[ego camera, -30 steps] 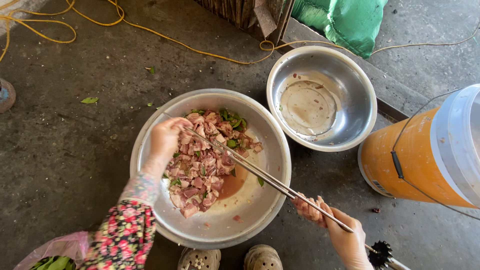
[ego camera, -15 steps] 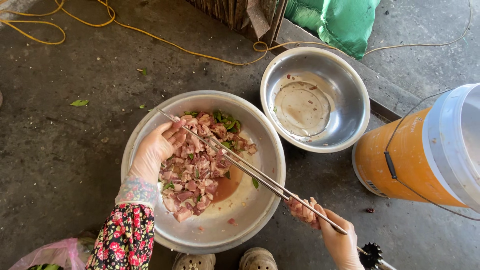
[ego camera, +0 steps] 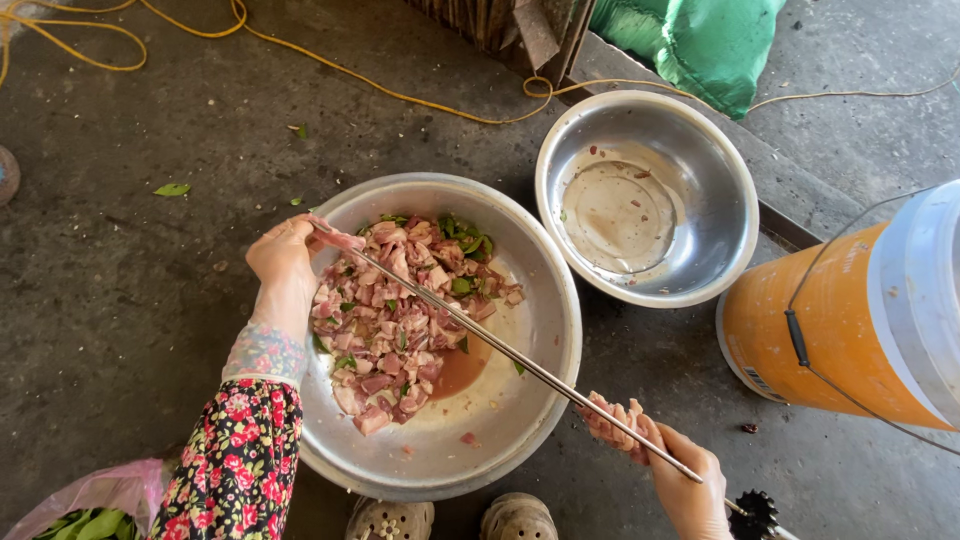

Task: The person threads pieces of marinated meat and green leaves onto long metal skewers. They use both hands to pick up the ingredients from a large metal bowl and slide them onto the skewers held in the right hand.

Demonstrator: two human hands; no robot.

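A wide metal bowl on the ground holds chopped raw meat mixed with green leaves and some reddish juice. My left hand hovers over the bowl's left rim and pinches a piece of meat against the tip of a long metal skewer. The skewer slants across the bowl down to the right. My right hand grips it near its lower end, where several pieces of meat sit threaded just above the fingers.
A second metal bowl with only residue stands at the upper right. An orange bucket with a white lid is at the right. A yellow cord, green sack, pink bag of leaves and my shoes surround the bowls.
My left hand has lifted out of the meat pile to the bowl's left rim, bringing a piece of meat to the skewer tip. The view shifted slightly.
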